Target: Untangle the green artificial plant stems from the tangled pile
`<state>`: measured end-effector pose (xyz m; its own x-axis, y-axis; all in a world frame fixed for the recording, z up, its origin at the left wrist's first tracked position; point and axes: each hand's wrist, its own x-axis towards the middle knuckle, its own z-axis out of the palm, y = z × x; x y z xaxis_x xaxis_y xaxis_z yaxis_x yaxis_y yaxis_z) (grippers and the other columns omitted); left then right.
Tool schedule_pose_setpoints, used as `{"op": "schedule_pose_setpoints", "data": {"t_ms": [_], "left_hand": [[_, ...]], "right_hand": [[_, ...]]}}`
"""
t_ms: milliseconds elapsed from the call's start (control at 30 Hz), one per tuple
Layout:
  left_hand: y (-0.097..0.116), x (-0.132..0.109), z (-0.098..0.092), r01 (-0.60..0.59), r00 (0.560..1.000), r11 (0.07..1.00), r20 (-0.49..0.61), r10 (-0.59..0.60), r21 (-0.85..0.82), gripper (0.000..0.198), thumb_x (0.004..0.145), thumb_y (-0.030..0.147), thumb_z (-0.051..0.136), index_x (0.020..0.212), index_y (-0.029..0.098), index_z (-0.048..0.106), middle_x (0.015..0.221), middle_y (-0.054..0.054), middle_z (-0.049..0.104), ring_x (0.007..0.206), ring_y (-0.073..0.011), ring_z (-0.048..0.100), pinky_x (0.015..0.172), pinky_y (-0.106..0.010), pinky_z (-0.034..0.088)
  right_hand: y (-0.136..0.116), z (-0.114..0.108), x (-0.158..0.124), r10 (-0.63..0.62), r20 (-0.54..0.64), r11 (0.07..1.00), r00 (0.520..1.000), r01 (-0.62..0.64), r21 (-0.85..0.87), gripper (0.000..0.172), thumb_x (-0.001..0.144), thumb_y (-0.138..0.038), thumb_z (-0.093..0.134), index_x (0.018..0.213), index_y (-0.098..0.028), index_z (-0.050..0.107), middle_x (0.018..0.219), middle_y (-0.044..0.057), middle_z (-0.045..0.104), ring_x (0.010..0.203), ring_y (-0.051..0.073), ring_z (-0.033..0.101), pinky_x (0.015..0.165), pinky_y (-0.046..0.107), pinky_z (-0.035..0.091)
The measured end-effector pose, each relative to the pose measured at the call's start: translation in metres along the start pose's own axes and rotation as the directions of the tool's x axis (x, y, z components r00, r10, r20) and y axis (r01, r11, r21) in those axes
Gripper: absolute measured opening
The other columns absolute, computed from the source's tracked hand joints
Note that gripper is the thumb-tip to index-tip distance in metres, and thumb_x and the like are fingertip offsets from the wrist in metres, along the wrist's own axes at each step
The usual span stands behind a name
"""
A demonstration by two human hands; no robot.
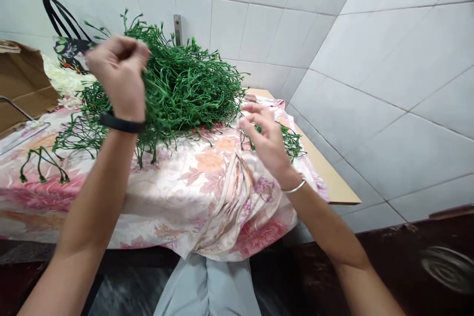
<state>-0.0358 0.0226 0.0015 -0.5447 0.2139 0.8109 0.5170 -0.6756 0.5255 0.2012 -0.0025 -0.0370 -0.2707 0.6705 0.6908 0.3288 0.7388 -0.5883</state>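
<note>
A big tangled heap of green artificial flower stems (200, 84) lies on a cloth-covered table. Over the heap's left side, my left hand (120, 64) is raised with its fingers closed in a pinch. Blurred green stems hang just below those fingers and seem held by them, though the grip itself is hidden. My right hand (264, 136) is to the right of the heap, its fingers apart and slightly bent, with nothing visible held in them. Beside and partly behind it is a smaller bunch of green stems (292, 142).
A floral cloth (211, 168) covers the table, bunched at the front. The bare board edge (333, 182) shows at right. Cream flowers (66, 76), a cardboard box (24, 79), a metal wire frame (25, 133) and a floral bag (72, 52) stand left. Tiled walls border back and right.
</note>
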Motion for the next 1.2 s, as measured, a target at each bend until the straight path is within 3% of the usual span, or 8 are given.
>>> {"op": "schedule_pose_setpoints", "data": {"t_ms": [233,433,533,667,767,900,1000,1200], "left_hand": [[0.035,-0.054,0.016,-0.028,0.883,0.992,0.461,0.083,-0.124,0.014,0.075,0.027,0.066,0.068,0.017,0.059,0.067,0.002,0.055,0.062,-0.0064,0.047,0.056,-0.025,0.036],[0.037,-0.078,0.015,0.439,0.573,0.893,0.797,-0.189,-0.103,0.007,0.071,0.020,0.064,0.071,0.013,0.064,0.067,0.000,0.060,0.060,-0.0076,0.053,0.056,-0.022,0.040],[0.032,-0.079,0.014,0.580,0.512,0.809,0.817,-0.264,-0.101,0.006,0.072,0.015,0.059,0.071,0.012,0.065,0.072,-0.001,0.064,0.065,-0.0082,0.057,0.064,-0.022,0.044],[0.028,-0.077,0.013,0.687,0.479,0.711,0.829,-0.289,-0.149,0.009,0.072,0.014,0.061,0.081,0.014,0.062,0.068,0.000,0.064,0.062,-0.0085,0.059,0.066,-0.023,0.046],[0.025,-0.075,0.012,0.727,0.453,0.665,0.847,-0.279,-0.170,0.011,0.073,0.018,0.064,0.082,0.014,0.059,0.070,0.000,0.064,0.066,-0.0089,0.060,0.065,-0.022,0.046],[0.021,-0.072,0.011,0.735,0.449,0.645,0.862,-0.235,-0.207,0.010,0.078,0.023,0.061,0.080,0.014,0.059,0.074,-0.002,0.063,0.071,-0.0101,0.060,0.064,-0.022,0.046],[0.017,-0.069,0.011,0.705,0.499,0.663,0.840,-0.213,-0.252,0.009,0.079,0.024,0.061,0.081,0.015,0.060,0.074,0.000,0.062,0.071,-0.0097,0.060,0.065,-0.022,0.045],[0.012,-0.067,0.012,0.593,0.636,0.744,0.745,-0.199,-0.307,0.010,0.075,0.025,0.066,0.079,0.016,0.062,0.073,0.002,0.060,0.068,-0.0063,0.056,0.067,-0.020,0.044]], "right_hand": [[0.049,-0.059,0.030,0.086,-0.275,0.967,0.957,-0.146,-0.206,0.023,0.085,-0.035,0.049,0.075,-0.019,0.062,0.085,0.005,0.062,0.092,0.019,0.058,0.085,0.041,0.043],[0.067,-0.061,0.030,0.252,-0.227,0.829,0.941,-0.330,-0.452,0.016,0.078,-0.027,0.057,0.067,-0.016,0.062,0.087,0.008,0.061,0.095,0.023,0.054,0.083,0.047,0.041],[0.064,-0.054,0.029,0.337,-0.217,0.686,0.916,-0.397,-0.610,0.014,0.074,-0.024,0.061,0.062,-0.015,0.063,0.088,0.012,0.061,0.102,0.032,0.049,0.087,0.058,0.032],[0.059,-0.053,0.027,0.319,-0.239,0.604,0.917,-0.391,-0.695,0.017,0.078,-0.025,0.056,0.068,-0.013,0.063,0.098,0.016,0.060,0.106,0.037,0.045,0.087,0.061,0.028],[0.045,-0.052,0.031,0.202,-0.270,0.690,0.941,-0.332,-0.643,0.015,0.081,-0.026,0.053,0.078,-0.015,0.063,0.107,0.014,0.059,0.109,0.032,0.047,0.091,0.056,0.028],[0.015,-0.042,0.045,0.129,0.100,0.924,0.987,-0.083,-0.373,0.021,0.083,-0.035,0.052,0.080,-0.018,0.064,0.094,0.007,0.063,0.092,0.020,0.056,0.085,0.040,0.040],[0.002,-0.030,0.058,-0.029,0.439,0.972,0.898,0.128,-0.199,0.031,0.087,-0.041,0.045,0.084,-0.019,0.066,0.094,0.006,0.064,0.093,0.018,0.056,0.086,0.035,0.041],[0.013,-0.004,0.057,-0.086,0.420,0.989,0.903,0.027,0.143,0.041,0.084,-0.045,0.049,0.120,-0.024,0.050,0.122,0.005,0.055,0.113,0.017,0.050,0.095,0.034,0.039]]}}
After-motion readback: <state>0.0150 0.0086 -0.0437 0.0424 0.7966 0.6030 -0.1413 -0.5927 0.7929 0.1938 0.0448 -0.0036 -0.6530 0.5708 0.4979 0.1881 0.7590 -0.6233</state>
